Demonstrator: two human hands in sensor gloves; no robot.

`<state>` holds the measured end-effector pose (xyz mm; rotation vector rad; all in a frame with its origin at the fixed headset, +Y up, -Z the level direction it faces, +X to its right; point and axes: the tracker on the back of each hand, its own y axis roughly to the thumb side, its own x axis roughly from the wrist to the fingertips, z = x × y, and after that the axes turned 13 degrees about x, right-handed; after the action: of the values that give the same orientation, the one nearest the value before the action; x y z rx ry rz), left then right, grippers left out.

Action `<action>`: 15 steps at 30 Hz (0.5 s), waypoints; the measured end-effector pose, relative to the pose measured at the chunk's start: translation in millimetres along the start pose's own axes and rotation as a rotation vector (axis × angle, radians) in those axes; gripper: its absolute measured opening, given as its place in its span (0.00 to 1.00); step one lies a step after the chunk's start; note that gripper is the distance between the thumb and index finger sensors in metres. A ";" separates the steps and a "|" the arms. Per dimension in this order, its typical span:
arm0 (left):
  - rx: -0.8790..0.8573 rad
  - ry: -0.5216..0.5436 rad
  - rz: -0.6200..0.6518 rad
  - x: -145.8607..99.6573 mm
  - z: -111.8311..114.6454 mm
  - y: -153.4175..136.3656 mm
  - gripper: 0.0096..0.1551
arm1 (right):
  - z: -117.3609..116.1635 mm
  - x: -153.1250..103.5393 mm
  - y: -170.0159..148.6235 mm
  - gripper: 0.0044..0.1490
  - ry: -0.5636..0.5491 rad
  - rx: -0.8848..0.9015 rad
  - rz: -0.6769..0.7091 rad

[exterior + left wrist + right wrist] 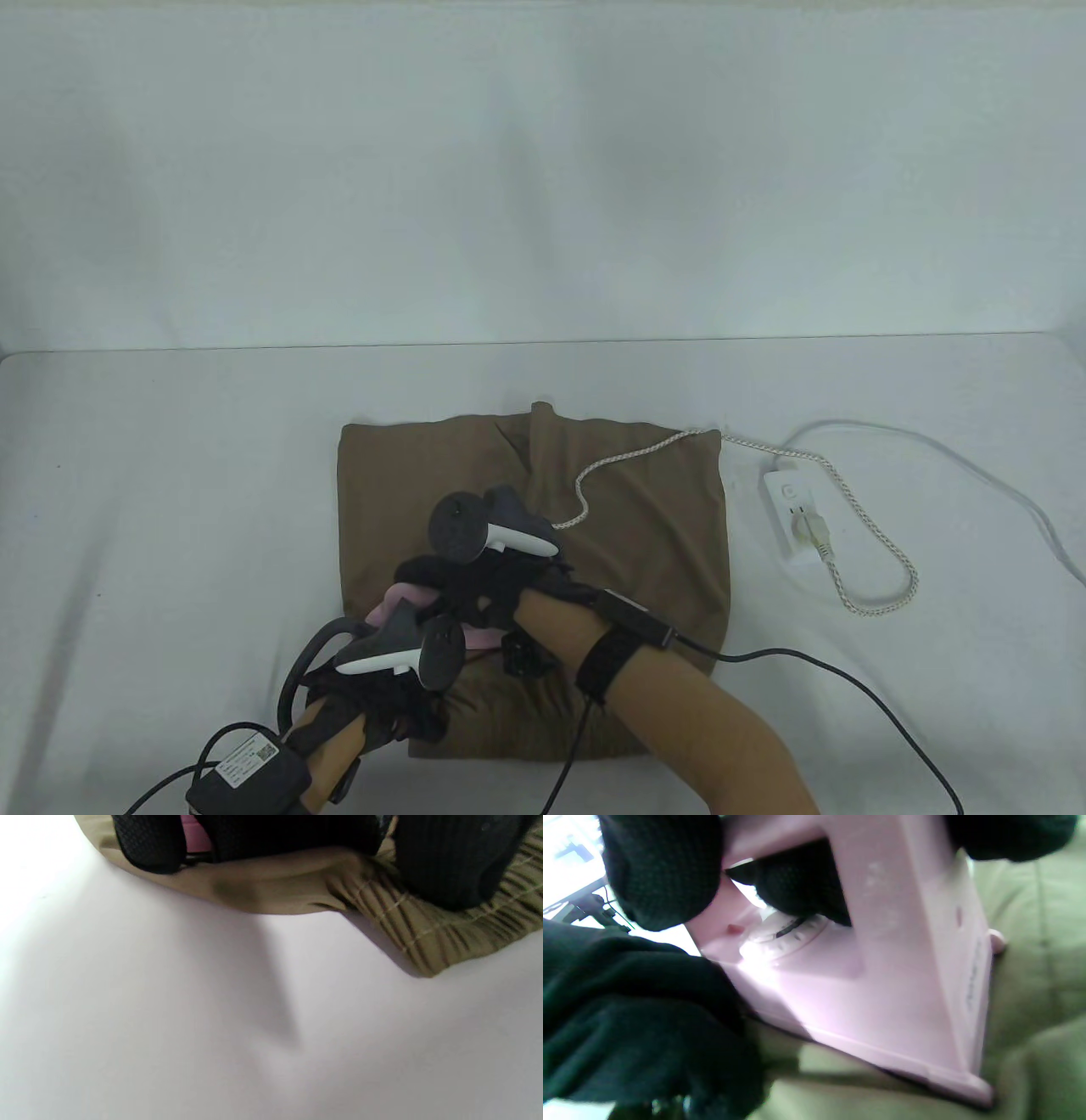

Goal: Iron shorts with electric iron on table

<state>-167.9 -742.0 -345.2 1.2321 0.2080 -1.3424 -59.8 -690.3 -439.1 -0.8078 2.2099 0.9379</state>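
Brown shorts (628,509) lie folded flat in the middle of the table. A pink electric iron (397,604) rests on their front left part; it fills the right wrist view (882,984). My right hand (475,586) grips the iron's handle, with gloved fingers (661,870) wrapped around it. My left hand (382,688) rests on the shorts' front left corner, next to the iron; its fingers (449,861) press the ribbed waistband (449,929). The iron's braided cord (594,475) runs across the shorts.
A white power strip (793,518) with the iron's plug in it lies right of the shorts, its cord looping beside it. Black glove cables (848,679) trail off the front right. The table is covered in white cloth (170,509).
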 end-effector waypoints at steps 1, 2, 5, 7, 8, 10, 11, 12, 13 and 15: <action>0.001 0.000 0.000 -0.1 0.0 -0.1 0.44 | 0.7 -2.4 -2.2 0.45 0.001 0.004 -0.004; 0.000 0.001 0.000 -0.1 0.1 -0.1 0.44 | 2.2 -6.4 -5.9 0.45 -0.003 0.004 -0.012; -0.003 0.000 0.000 -0.2 0.4 -0.2 0.44 | 6.1 -16.4 -15.7 0.45 -0.016 0.002 -0.032; -0.002 0.001 0.000 -0.2 0.5 -0.2 0.44 | 9.8 -25.0 -23.2 0.45 -0.017 0.008 -0.048; -0.001 0.001 -0.001 -0.2 0.5 -0.1 0.43 | 10.7 -26.9 -24.6 0.45 -0.015 0.000 -0.053; -0.002 0.001 -0.001 -0.2 0.7 -0.2 0.43 | 14.2 -35.8 -30.8 0.45 -0.014 -0.011 -0.059; -0.002 0.002 0.000 -0.3 0.8 -0.3 0.42 | 15.9 -41.5 -34.1 0.45 -0.019 -0.027 -0.073; -0.003 0.002 0.000 -0.3 1.0 -0.3 0.42 | 17.1 -45.0 -37.0 0.45 -0.018 -0.027 -0.075; -0.004 0.002 0.001 -0.3 1.1 -0.4 0.42 | 18.5 -49.4 -40.7 0.45 -0.022 -0.028 -0.081; -0.006 0.002 0.002 -0.3 1.2 -0.5 0.41 | 21.8 -59.0 -49.4 0.45 -0.030 -0.021 -0.096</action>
<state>-169.0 -742.7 -344.8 1.2288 0.2116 -1.3377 19.3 -684.1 -429.5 -0.8954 2.1192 0.9226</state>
